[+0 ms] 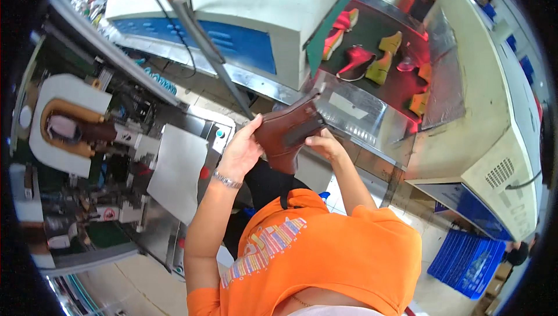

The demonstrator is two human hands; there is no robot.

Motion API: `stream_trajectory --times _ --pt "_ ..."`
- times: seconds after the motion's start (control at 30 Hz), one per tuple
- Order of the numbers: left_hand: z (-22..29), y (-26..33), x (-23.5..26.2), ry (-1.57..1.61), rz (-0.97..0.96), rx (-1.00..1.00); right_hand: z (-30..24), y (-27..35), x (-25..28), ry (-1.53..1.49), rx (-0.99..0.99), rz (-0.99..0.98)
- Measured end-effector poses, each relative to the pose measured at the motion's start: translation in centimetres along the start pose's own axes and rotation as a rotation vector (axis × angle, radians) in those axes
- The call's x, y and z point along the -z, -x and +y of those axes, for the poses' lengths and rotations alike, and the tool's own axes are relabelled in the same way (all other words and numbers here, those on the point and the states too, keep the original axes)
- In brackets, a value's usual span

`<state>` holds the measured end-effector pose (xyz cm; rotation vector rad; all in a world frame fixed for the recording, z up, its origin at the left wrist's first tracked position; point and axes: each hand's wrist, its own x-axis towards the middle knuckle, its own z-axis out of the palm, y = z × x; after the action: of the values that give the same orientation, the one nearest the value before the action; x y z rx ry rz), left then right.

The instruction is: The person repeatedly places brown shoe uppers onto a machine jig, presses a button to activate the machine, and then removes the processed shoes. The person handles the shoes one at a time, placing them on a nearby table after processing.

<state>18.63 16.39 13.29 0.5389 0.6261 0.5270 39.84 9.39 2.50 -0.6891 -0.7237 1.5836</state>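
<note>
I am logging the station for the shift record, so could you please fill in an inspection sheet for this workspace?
Surface: metal conveyor table, lit red further along.
Job's things: brown ankle boot, held up in the air above the table edge.
Clutter: shoes on yellow lasts on the conveyor; white sheet on the left machine.
Grippers: left hand and right hand both grip the boot.
Cables: black cable hanging over the blue-fronted machine.
Surroundings: blue crate on the floor.
</note>
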Motion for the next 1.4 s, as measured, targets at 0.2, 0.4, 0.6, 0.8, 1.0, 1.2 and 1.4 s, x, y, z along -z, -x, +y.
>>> stream_trajectory --times 0.2,0.4,0.6,0.8,1.0,1.2,1.4 --pt "-0.2 0.2 3.7 0.136 0.18 0.033 -3.0 -3.6 11.3 0.382 -0.014 0.397" --pt "0.4 -1.2 6.3 0.153 0.275 0.081 -5.2 -14.1 27.4 0.257 0.353 0.963" --pt "2.0 -1.3 5.2 -0.056 0.358 0.161 -7.4 -19.7 32.5 0.322 0.421 1.279" --pt "2.5 -4.1 3.6 -0.141 0.203 0.196 -10.4 -5.8 20.3 0.907 0.751 1.305" --pt "1.2 -8.4 -1.0 -0.299 0.088 0.127 -2.7 7.1 20.5 1.005 0.539 1.348" --pt "0.7 -12.5 -6.0 -0.303 0.005 0.129 -3.5 7.8 13.6 1.379 0.54 1.387" --pt "-0.6 -16.7 -9.7 -0.204 -0.101 0.166 -2.6 2.2 6.8 -0.22 0.371 0.221"
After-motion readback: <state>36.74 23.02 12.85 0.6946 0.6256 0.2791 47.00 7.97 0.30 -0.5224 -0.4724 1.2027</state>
